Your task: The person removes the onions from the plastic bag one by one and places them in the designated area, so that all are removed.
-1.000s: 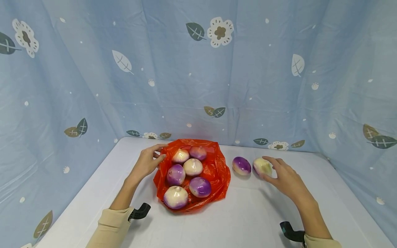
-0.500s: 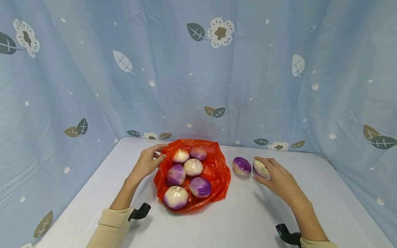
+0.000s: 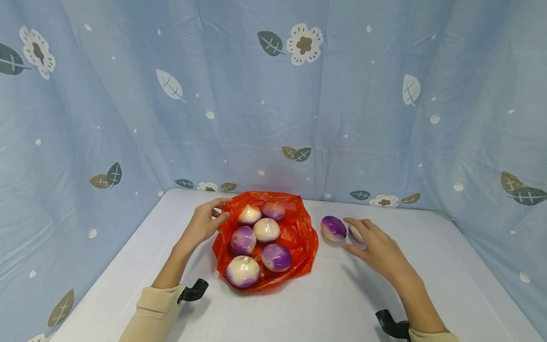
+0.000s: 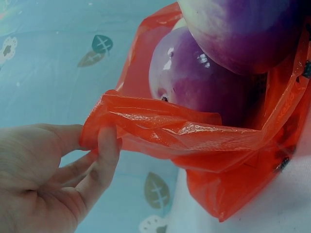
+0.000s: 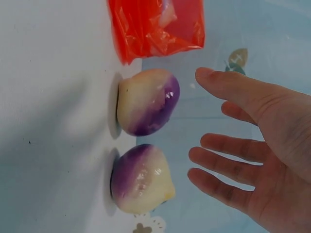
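Note:
A crinkled red plastic bag (image 3: pixel 305 247) lies with its mouth spread wide, holding several glossy purple-and-white turnips (image 3: pixel 242 271). At its left rim my left hand (image 3: pixel 201 223) pinches the film between thumb and fingers, as the left wrist view shows at the folded bag edge (image 4: pixel 160 119). To the right of the bag are two more turnips side by side, a mostly purple turnip (image 3: pixel 333 228) and a paler turnip (image 5: pixel 141 179). Above them hovers my right hand (image 3: pixel 378 247), fingers spread and holding nothing. In the head view it partly hides the paler turnip.
A white-covered table (image 3: pixel 299 313) carries everything. Behind and at the sides hangs a blue curtain (image 3: pixel 239 118) printed with leaves and flowers. A black wrist mount (image 3: pixel 194 290) is on the left sleeve, another black mount (image 3: pixel 391 325) on the right.
My right hand has moved left, from over the paler turnip toward the purple one beside it. The left hand and the bag have stayed in place.

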Motion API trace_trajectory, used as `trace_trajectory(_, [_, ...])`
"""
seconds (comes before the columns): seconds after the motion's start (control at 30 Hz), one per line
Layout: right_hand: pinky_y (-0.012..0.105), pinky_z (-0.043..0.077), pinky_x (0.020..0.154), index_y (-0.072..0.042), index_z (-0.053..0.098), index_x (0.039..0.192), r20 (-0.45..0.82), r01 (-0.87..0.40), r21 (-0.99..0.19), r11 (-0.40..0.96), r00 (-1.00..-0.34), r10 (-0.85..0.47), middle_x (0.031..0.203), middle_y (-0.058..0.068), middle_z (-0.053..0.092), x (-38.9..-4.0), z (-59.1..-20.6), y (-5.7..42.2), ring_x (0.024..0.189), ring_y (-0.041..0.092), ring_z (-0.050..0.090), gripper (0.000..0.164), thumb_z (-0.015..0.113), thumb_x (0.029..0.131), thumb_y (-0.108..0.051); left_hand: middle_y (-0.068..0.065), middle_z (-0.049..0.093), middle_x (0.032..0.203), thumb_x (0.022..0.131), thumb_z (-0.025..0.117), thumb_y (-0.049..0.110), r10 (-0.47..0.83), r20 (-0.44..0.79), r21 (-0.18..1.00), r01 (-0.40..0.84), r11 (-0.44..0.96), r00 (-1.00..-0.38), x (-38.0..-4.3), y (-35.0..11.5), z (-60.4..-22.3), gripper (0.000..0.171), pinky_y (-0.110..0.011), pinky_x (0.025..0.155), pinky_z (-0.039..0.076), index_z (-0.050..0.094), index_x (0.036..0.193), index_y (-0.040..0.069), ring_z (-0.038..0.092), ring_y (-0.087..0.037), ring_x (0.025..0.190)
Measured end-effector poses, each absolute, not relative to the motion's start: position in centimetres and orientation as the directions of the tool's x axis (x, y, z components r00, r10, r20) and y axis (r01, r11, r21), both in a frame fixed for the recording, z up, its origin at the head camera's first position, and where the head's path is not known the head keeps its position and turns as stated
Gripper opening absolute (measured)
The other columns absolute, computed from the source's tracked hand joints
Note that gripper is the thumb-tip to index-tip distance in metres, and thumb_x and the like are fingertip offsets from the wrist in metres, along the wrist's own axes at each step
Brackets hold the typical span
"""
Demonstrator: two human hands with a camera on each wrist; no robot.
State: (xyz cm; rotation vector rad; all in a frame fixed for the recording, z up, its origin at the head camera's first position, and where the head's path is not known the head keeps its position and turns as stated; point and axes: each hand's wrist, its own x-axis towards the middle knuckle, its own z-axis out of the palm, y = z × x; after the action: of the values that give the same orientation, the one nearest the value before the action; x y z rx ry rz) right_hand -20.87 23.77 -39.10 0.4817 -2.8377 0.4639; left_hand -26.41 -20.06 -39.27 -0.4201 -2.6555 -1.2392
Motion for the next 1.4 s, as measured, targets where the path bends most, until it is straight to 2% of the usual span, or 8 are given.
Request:
trace_trajectory(0.17, [0.06,0.057,0.08,-0.019,0.05,0.14,0.251,-0.352,-0.273,0.895,-0.925,-0.287,0.13,0.019,0.058,-21.0,-39.3,23.1,0.117,0.041,0.06,0.067,0.079,0.082,-0.032,-0.023,0.065,0.116,0.093,0.063,0.004,0.175,0.278,0.723,0.325,0.609,-0.945,-26.5,-20.2,-39.3,0.041,-0.032,0.06,0.061,0.058,0.134,0.007,0.07,-0.025,0.081])
trace_trajectory(0.4, [0.057,0.058,0.079,-0.018,0.051,0.14,0.246,-0.362,-0.267,0.893,-0.922,-0.3,0.129,0.019,0.058,-20.8,-39.5,22.5,0.113,0.039,0.062,0.068,0.08,0.081,-0.032,-0.022,0.066,0.112,0.093,0.064,0.005,0.181,0.293,0.708,0.341,0.619,-0.939,-26.6,-20.1,-39.3,0.039,-0.024,0.057,0.059,0.06,0.132,0.007,0.069,-0.024,0.078])
trace_trajectory(0.93, [0.052,0.06,0.077,-0.013,0.055,0.136,0.269,-0.404,-0.26,0.877,-0.903,-0.336,0.119,0.015,0.063,-21.1,-40.2,20.6,0.108,0.033,0.064,0.067,0.082,0.078,-0.035,-0.022,0.066,0.112,0.093,0.063,0.005,0.178,0.285,0.707,0.332,0.624,-0.942,-26.7,-20.1,-39.4,0.04,-0.026,0.057,0.06,0.059,0.133,0.007,0.069,-0.023,0.078])
trace_trajectory(1.2, [0.052,0.059,0.084,-0.02,0.053,0.139,0.259,-0.435,-0.283,0.855,-0.893,-0.368,0.13,0.012,0.061,-21.4,-40.2,19.0,0.12,0.032,0.06,0.068,0.081,0.079,-0.037,-0.022,0.066,0.113,0.093,0.064,0.004,0.178,0.283,0.71,0.331,0.621,-0.942,-26.6,-20.0,-39.5,0.04,-0.025,0.057,0.059,0.059,0.132,0.007,0.07,-0.023,0.078])
trace_trajectory(1.4, [0.053,0.058,0.087,-0.021,0.052,0.14,0.23,-0.436,-0.315,0.843,-0.897,-0.378,0.133,0.013,0.06,-21.4,-39.7,17.7,0.118,0.032,0.062,0.068,0.08,0.08,-0.038,-0.023,0.067,0.111,0.092,0.064,0.004,0.177,0.288,0.716,0.334,0.613,-0.941,-26.7,-20.0,-39.4,0.04,-0.024,0.055,0.059,0.06,0.132,0.006,0.071,-0.024,0.077])
